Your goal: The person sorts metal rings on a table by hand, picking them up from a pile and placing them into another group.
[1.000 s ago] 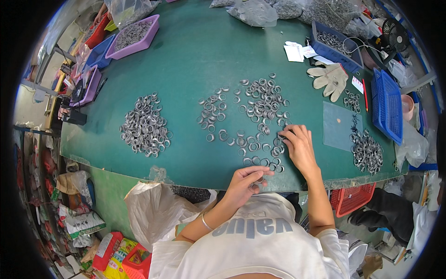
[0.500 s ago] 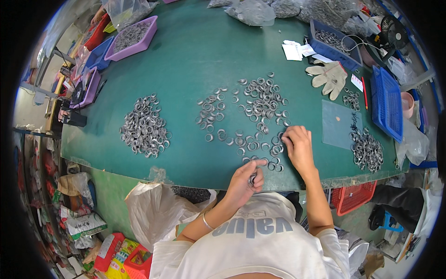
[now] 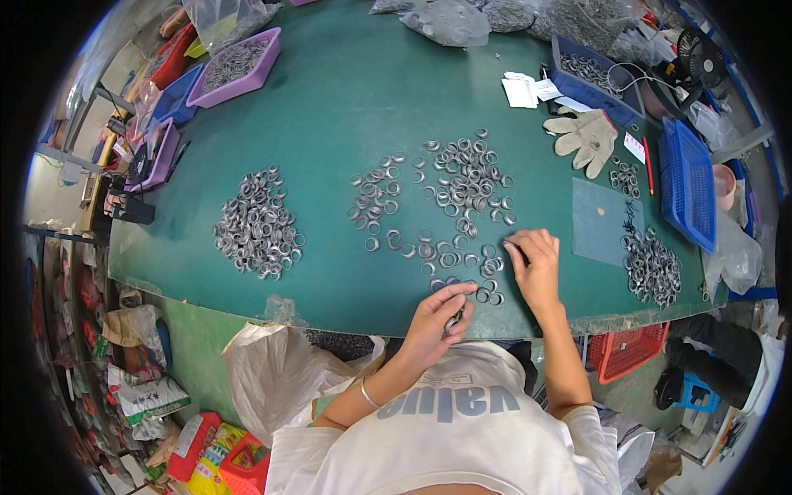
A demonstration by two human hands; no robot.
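At the near edge of the green table, my left hand is curled around a few grey metal rings, its index finger stretched toward the loose rings just beyond it. To its right, my right hand has thumb and fingertips pinched together just above the table. Whatever lies between those fingertips is too small to make out. A scattered group of metal rings spreads out in front of both hands, and several of them lie between my two hands. A denser heap of rings is off to the left, and another heap to the right.
A pale work glove, a clear plastic sheet and a red pen lie on the right. Blue baskets and a small fan stand beyond. A purple tray of rings sits far left; filled plastic bags line the back.
My right hand has shifted slightly right and nearer to me, away from the rings by its fingertips. My left hand has turned a little around the rings it holds.
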